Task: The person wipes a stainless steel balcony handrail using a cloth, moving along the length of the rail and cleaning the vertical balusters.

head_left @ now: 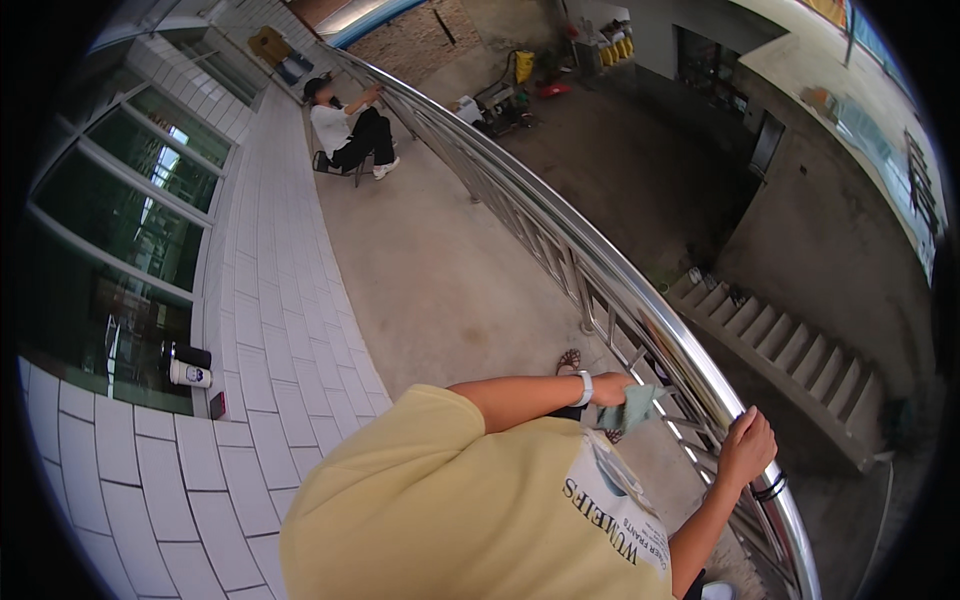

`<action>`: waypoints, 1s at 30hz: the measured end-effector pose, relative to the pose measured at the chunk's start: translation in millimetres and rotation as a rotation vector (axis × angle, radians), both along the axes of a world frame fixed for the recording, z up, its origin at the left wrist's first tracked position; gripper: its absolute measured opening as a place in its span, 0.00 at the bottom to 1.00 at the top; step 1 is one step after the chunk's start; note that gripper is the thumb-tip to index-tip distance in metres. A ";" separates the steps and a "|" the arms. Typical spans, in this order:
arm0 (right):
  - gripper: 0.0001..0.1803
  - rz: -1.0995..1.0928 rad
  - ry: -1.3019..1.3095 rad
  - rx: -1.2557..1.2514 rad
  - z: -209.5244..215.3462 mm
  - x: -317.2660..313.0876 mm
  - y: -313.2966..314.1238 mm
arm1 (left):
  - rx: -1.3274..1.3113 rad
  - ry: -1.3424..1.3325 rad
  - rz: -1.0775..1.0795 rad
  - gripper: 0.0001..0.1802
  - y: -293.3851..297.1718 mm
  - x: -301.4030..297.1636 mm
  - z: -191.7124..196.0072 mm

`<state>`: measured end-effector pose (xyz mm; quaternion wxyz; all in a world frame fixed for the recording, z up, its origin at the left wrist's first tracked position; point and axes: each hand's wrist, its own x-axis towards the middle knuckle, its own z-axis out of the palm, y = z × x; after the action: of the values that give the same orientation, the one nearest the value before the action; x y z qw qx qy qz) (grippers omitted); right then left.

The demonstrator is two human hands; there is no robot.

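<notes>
My left hand (606,388), with a pale band on its wrist, is closed on a grey-green cloth (630,407). The cloth hangs bunched beside the bars under the handrail; whether it touches them I cannot tell. Further right and nearer to me, my right hand (747,445) wraps round the shiny metal handrail (655,308). Dark bands circle that wrist. From near me the railing curves away to the upper left, its thinner bars standing below the top tube.
At the walkway's far end a person (350,128) sits on a low chair, one hand at the railing. White tiled wall (290,320) and windows line the left, with two cups (188,364) on the sill. Beyond the railing lie a lower yard and concrete stairs (780,345).
</notes>
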<state>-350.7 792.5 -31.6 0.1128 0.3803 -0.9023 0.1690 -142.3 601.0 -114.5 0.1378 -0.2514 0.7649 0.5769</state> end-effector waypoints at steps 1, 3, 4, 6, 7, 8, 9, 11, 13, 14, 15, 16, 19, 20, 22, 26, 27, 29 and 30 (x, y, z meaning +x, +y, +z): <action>0.16 -0.024 -0.043 0.026 1.4 -0.7 1.8 | -0.033 -0.001 0.010 0.17 -3.8 12.7 1.8; 0.18 -0.039 -0.081 0.051 2.1 -1.1 -0.6 | -0.128 -0.037 0.074 0.18 -18.6 45.5 4.9; 0.19 -0.050 -0.116 0.096 4.6 -1.1 -3.0 | -0.188 -0.069 0.122 0.18 -26.7 63.9 7.3; 0.19 -0.042 -0.118 0.094 3.8 -2.0 -2.3 | -0.061 -0.046 0.337 0.17 -42.4 101.4 4.5; 0.18 0.008 -0.133 0.043 -1.1 -7.5 2.2 | -0.078 -0.008 0.385 0.17 -50.2 122.7 -6.5; 0.17 0.050 -0.148 -0.009 -5.8 -9.7 8.1 | -0.095 0.032 0.424 0.17 -57.7 139.3 -15.3; 0.15 0.073 -0.112 -0.156 -8.0 -3.3 10.7 | -0.055 0.037 0.461 0.17 -63.1 155.6 -12.3; 0.14 0.017 -0.124 -0.337 -7.2 25.5 9.7 | 0.034 0.082 0.566 0.17 -67.5 186.2 -5.9; 0.14 0.062 -0.334 -0.571 -10.8 66.5 -2.4 | 0.179 0.190 0.717 0.16 -66.8 219.5 -17.3; 0.13 0.104 -0.448 -0.685 -27.5 86.1 -5.0 | 0.184 0.204 0.716 0.16 -68.7 231.1 -18.9; 0.13 0.076 -0.609 -0.657 -48.4 106.4 -7.9 | 0.236 0.231 0.750 0.16 -67.9 243.8 -19.3; 0.13 0.060 -0.733 -0.511 -54.7 135.2 -18.6 | 0.290 0.257 0.794 0.15 -66.8 257.0 -18.7; 0.17 0.148 -1.007 -0.278 -90.1 229.0 -42.2 | 0.302 0.228 0.884 0.13 -63.4 289.0 10.0; 0.19 0.261 -0.987 -0.235 -100.2 258.0 -49.7 | 0.314 0.237 0.883 0.13 -62.1 302.0 18.9; 0.20 0.473 -0.977 0.024 -71.6 309.9 -80.7 | 0.221 0.134 1.009 0.11 -56.1 337.5 28.2; 0.24 0.631 -1.070 0.173 -52.3 377.6 -123.7 | 0.288 0.150 1.071 0.12 -40.5 385.5 39.9; 0.25 0.682 -1.134 0.145 -48.3 390.4 -129.9 | 0.364 0.211 1.062 0.15 -36.2 394.3 34.3; 0.25 0.741 -1.198 0.119 -41.8 415.7 -146.1 | 0.457 0.299 1.057 0.16 -27.7 403.4 54.1; 0.25 0.683 -1.483 0.061 -37.5 426.6 -149.8 | 0.552 0.383 1.044 0.17 -19.4 405.8 63.8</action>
<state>75.9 642.7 -69.1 -0.5818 0.4266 -0.5808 0.3770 263.6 581.6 -50.7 -0.2424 -0.4394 0.3748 0.7795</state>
